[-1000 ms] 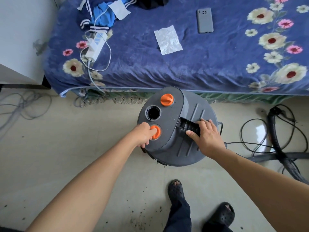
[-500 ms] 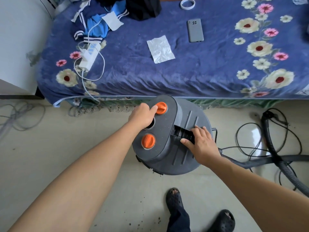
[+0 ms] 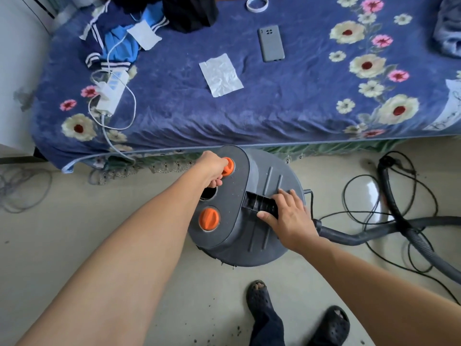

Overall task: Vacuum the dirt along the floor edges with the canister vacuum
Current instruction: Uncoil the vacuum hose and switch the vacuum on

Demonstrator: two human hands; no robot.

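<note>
1. The vacuum [image 3: 249, 236], a grey canister, stands on the floor [image 3: 62, 233] at the centre of the frame, just below the edge of the bed [image 3: 274, 108].
2. The left hand [image 3: 212, 168] grips the far knob [image 3: 230, 166], an orange one at the top of the lid, with its fingers curled round it.
3. The near knob [image 3: 209, 219], also orange, sits untouched lower on the lid.
4. The right hand [image 3: 289, 217] grips the handle [image 3: 259, 204], fingers hooked over it and thumb on its lower side.
5. The hose [image 3: 361, 236] runs from the canister's right side towards the right edge, crossing a black cord [image 3: 349, 196].
6. Dirt [image 3: 238, 328] speckles the floor at bottom centre, left of two black sandals [image 3: 258, 298].
7. On the bed lie a phone [image 3: 271, 44], a paper [image 3: 220, 74] and a power strip [image 3: 111, 93].
</note>
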